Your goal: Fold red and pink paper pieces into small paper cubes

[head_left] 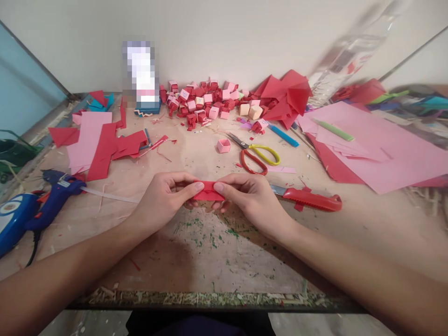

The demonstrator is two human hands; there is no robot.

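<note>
While both hands (171,198) (245,193) pinch red paper (209,193), the bottle label (360,60) blurs.

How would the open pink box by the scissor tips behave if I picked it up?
The pink box is probably light, given its thin walls. Flat sides make rolling unlikely, and its hollow middle suggests squeezing might crush it.

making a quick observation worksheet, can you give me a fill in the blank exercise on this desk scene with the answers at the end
1. The left hand and right hand pinch a piece of ____ paper between them.
2. The small open paper box beside the scissors is ____.
3. The glue gun lies on the person's ____ side.
4. At the back, on the person's right, is a clear ____.

Missing words: red; pink; left; bottle.
</note>
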